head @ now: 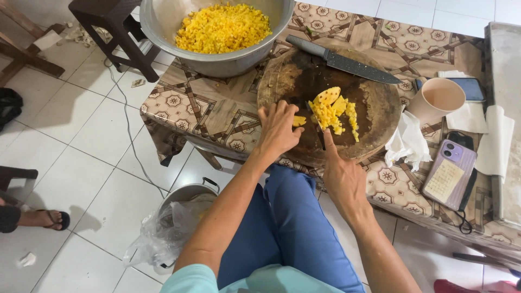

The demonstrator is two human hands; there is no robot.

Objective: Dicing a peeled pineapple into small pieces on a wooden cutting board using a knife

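Head view: left hand (278,130) rests fingers-down on the round wooden cutting board (287,81), pinning a yellow fruit piece (298,121) steady; right hand (341,179) looks wrapped on a small dark-bladed knife (321,138), index finger along it for control, though the handle is hidden. Diced yellow fruit (334,111) sits mid-board, just right of the blade, below the big metal bowl (217,59) of cubes; a larger knife (342,59) lies on the board's far edge.
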